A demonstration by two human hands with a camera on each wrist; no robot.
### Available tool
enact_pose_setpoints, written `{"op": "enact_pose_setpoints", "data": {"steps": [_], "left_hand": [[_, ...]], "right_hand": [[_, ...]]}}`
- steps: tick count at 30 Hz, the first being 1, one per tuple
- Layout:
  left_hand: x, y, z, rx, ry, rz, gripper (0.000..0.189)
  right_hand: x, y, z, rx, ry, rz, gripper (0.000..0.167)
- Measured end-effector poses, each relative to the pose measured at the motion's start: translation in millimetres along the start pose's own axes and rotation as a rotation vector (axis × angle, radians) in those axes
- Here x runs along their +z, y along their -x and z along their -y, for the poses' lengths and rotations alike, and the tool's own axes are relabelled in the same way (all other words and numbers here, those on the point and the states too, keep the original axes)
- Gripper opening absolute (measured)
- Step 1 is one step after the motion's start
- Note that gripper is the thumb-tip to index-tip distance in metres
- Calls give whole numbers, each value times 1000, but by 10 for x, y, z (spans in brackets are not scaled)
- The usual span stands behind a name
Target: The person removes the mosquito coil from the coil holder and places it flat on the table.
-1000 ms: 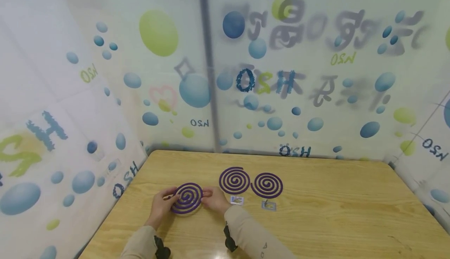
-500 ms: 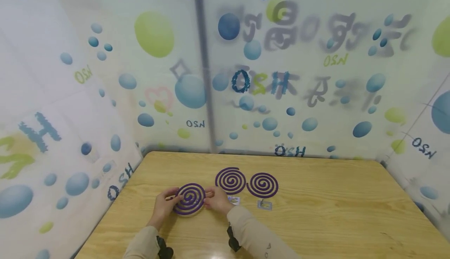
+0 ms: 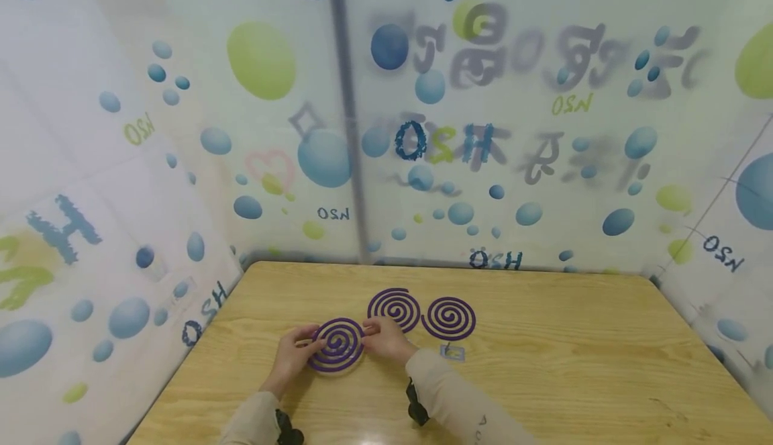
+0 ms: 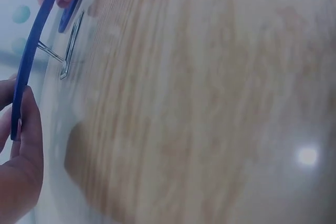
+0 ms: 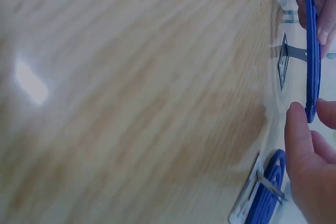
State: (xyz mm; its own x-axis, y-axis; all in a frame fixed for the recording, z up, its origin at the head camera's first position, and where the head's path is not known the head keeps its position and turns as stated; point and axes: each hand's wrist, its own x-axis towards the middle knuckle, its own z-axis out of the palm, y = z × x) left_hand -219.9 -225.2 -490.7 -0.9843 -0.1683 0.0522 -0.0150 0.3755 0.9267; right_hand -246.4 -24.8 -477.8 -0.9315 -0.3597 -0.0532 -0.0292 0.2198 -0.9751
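Observation:
A dark purple mosquito coil (image 3: 335,345) is held between my two hands, a little above the table. My left hand (image 3: 292,354) pinches its left edge between thumb and fingers. At the opposite edge, my right hand (image 3: 386,339) has thumb and fingertips on either side of the rim. Under this coil, a thin metal stand (image 5: 284,61) shows in the right wrist view, joined to it by an upright strip. A second coil (image 3: 392,303) lies just behind my right hand, which partly covers it. To its right is a third coil (image 3: 449,318).
A flat metal stand (image 3: 452,353) shows in front of the third coil. The wooden table (image 3: 574,364) reaches back to a patterned curtain (image 3: 525,183), with another patterned sheet (image 3: 121,230) along the left side.
Both hands and the held coil have shifted right, nearer the other coils. My right hand now covers the second coil's stand and part of that coil. The head view has turned slightly.

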Motion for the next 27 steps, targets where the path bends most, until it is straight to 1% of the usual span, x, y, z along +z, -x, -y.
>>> {"op": "enact_pose_setpoints", "data": {"steps": [5, 10, 12, 15, 21, 27], "left_hand": [[59, 19, -22, -19, 17, 33, 35], [112, 30, -44, 0, 42, 42, 36], [133, 26, -46, 12, 44, 47, 36], [163, 20, -51, 13, 44, 58, 35], [200, 31, -71, 24, 36, 77, 36], [210, 42, -74, -1, 37, 102, 37]], "right_hand": [[-57, 1, 24, -73, 161, 3, 34], [-91, 16, 38, -98, 229, 15, 35], [-103, 21, 37, -93, 246, 13, 35], [-117, 25, 34, -82, 262, 8, 34], [-141, 54, 21, -64, 265, 6, 38], [-168, 73, -6, -74, 279, -10, 37]]}}
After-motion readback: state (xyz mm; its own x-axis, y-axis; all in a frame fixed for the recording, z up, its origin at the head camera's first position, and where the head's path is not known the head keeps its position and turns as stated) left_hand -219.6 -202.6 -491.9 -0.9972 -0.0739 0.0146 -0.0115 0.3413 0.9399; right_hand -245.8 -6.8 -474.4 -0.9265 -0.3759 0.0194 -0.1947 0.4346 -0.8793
